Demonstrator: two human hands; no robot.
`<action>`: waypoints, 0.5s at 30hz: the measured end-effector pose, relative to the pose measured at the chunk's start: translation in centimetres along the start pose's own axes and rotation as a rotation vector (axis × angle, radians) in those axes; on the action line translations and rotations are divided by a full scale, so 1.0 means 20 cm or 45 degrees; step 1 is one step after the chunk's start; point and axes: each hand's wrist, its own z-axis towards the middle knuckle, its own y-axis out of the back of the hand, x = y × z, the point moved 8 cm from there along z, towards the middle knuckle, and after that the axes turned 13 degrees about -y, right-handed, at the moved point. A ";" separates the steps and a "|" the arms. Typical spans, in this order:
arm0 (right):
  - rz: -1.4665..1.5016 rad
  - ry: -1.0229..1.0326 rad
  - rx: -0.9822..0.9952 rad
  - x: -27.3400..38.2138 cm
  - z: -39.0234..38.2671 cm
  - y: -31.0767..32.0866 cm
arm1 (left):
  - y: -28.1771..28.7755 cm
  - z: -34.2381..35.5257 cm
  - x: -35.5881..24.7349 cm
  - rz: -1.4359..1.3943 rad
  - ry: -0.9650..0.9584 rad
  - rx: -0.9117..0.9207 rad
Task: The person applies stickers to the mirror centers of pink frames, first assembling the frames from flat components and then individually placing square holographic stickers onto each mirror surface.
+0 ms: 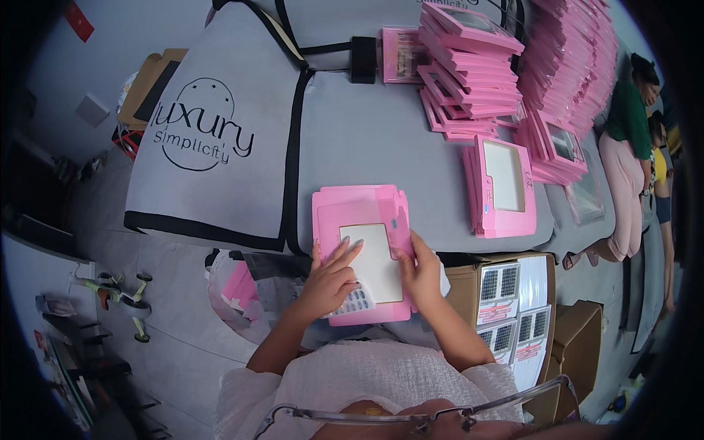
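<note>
On the grey couch edge in front of me lies a flat pink box (358, 196) with a white rectangular window area (381, 275). My left hand (334, 284) rests palm down on it, fingers spread over the white area. A small pale sheet with rows of dark oval shapes (357, 301) sticks out beneath that hand over the box's lower part; what is under the palm is hidden. My right hand (419, 273) grips the box's right edge, thumb on the front and the other fingers mostly hidden.
A short stack of pink boxes (506, 191) lies to the right, with tall leaning piles (469, 73) behind. An open carton (513, 315) with packed sheets stands at my lower right. Below the couch is a bag with pink pieces (238, 286). Another person (627, 147) stands far right.
</note>
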 end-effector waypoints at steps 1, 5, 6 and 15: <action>0.132 -0.177 0.143 -0.07 0.02 -0.01 | 0.02 0.02 -0.01 0.005 -0.020 -0.013; 0.195 -0.033 -0.219 -0.23 0.43 0.23 | 0.09 0.05 -0.02 -0.376 0.059 -0.317; 0.257 -0.082 -0.235 -0.10 0.54 0.32 | 0.08 0.05 0.00 -0.416 0.084 -0.313; -0.027 0.298 -0.088 0.19 0.57 0.20 | -0.01 0.11 0.16 -0.637 0.500 -0.349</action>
